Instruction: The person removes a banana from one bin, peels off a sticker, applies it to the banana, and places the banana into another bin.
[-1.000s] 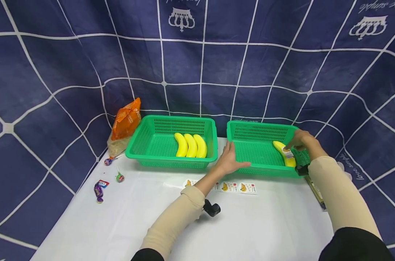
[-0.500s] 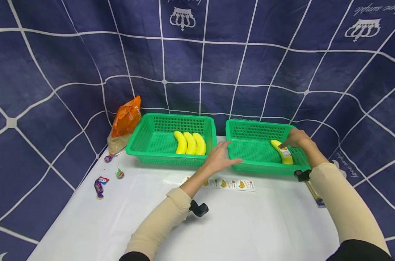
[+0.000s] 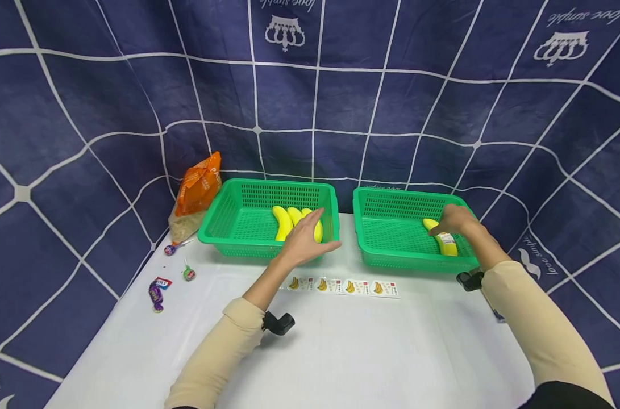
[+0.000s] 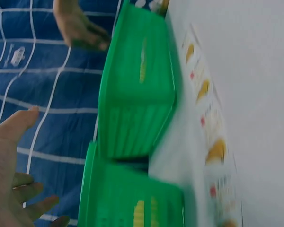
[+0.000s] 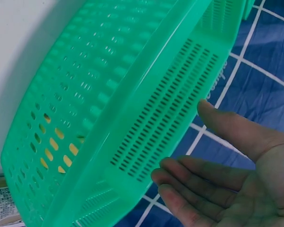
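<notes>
My left hand, fingers spread and holding nothing, is over the near right part of the left green basket, partly covering three yellow bananas lying side by side inside. My right hand hovers over the right end of the other green basket. Below it, one banana carries a white label. In the right wrist view the right hand has nothing between its relaxed fingers and thumb. A strip of banana-picture stickers lies on the table in front of the baskets.
An orange bag stands left of the left basket. Two lollipops and purple-wrapped candy lie on the table's left side. A printed packet is beside the right basket. Blue grid-patterned cloth hangs behind.
My left hand has moved left, from the right basket's near left corner to the left basket. The right hand has lifted off the labelled banana and shifted slightly left.
</notes>
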`<state>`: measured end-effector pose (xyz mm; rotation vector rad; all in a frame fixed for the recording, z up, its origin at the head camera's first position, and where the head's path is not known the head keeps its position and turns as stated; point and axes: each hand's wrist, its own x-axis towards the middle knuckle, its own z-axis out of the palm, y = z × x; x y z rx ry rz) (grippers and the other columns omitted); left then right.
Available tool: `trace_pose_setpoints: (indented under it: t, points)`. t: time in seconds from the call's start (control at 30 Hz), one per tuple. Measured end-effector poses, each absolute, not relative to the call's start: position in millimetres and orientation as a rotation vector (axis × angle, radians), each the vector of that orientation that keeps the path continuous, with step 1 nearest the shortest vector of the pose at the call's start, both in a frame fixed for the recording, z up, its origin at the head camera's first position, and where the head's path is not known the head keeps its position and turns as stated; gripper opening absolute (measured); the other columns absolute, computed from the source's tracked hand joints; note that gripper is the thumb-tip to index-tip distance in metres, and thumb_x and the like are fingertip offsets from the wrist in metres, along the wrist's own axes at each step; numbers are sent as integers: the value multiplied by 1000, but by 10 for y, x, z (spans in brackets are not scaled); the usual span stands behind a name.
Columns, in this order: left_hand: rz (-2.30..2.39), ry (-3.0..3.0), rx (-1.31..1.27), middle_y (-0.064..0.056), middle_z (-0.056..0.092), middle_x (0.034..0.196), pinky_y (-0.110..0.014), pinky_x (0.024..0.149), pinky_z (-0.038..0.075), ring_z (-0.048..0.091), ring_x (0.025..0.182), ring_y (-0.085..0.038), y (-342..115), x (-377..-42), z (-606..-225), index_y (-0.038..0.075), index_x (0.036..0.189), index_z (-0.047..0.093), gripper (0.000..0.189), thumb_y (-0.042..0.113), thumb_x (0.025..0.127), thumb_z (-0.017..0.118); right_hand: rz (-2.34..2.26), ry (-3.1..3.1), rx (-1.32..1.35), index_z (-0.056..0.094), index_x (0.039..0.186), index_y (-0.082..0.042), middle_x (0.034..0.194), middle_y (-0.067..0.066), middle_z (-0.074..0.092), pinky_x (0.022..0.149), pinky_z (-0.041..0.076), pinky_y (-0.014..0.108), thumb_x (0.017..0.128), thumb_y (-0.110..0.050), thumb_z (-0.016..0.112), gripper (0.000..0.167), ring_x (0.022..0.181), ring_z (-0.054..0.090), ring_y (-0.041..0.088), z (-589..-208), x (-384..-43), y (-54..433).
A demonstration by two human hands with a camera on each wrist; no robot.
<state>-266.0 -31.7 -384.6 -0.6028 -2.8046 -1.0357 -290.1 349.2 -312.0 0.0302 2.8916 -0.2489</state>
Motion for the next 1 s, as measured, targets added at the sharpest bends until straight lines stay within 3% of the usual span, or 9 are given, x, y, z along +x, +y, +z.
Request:
trace_pose_setpoints:
  t: [0.2,0.43,0.57,0.77,0.9,1.0]
  points:
    - [-933,-2826,-489,-7,28,161,-66,113,26,29,146,-37,-910,-2688,-3879,17,156,24,99,62,79,67,-280,2899,-6,50,62,-10,62,-4,37,54,37,26,77,-35,80,42,60,38,14,-3134,-2852,3352]
    - [-815,-2815,-264,-14,26,161,-70,109,24,26,144,-43,-1717,-2739,-3975,14,156,22,103,67,79,65,-295,2906,-30,34,52,-17,54,-9,20,49,29,24,77,-34,81,55,50,22,8,-3198,-2797,3320]
    - [-789,-2826,-158,-16,23,161,-74,109,17,22,143,-46,-2096,-2796,-4023,12,157,18,106,70,80,61,-303,2917,-33,45,58,-12,58,-7,31,50,34,25,77,-33,80,45,54,31,11,-3192,-2769,3294]
    - [-867,-2895,-50,-17,12,164,-75,110,13,15,144,-53,-2446,-2846,-4175,12,158,6,113,73,79,59,-301,2930,-53,64,82,1,84,11,59,56,42,27,76,-33,82,39,70,48,21,-3190,-2738,3229]
    - [-1116,-2884,-18,-13,1,165,-72,112,17,11,147,-51,-2501,-2868,-4262,17,158,-3,117,70,78,64,-287,2942,-63,67,95,7,104,25,66,60,47,32,75,-34,82,48,78,55,27,-3196,-2728,3183]
    - [-1241,-2858,9,-10,-4,166,-69,114,18,9,148,-47,-2505,-2881,-4288,19,157,-6,119,68,77,67,-286,2940,-92,64,109,12,118,31,63,70,55,41,76,-36,82,61,94,62,38,-3191,-2731,3145]
